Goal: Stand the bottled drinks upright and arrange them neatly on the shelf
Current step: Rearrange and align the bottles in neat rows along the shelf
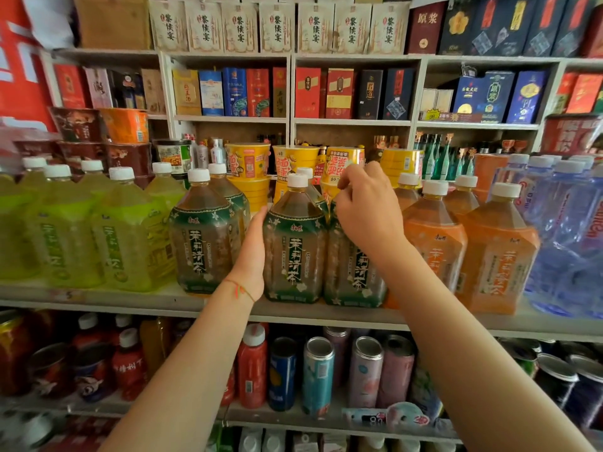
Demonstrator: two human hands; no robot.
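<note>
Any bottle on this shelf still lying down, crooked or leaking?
Nothing stands out. The tea bottles in view stand upright with caps on. The left hand presses the middle green-label bottle; the right hand hides the top of the next bottle.

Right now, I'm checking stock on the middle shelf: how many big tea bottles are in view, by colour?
Yellow-green plastic tea bottles: 5
Brown plastic tea bottles with dark green labels: 5, one with its cap hidden under the right hand
Orange-labelled plastic tea bottles: 4
Total: 14
</note>
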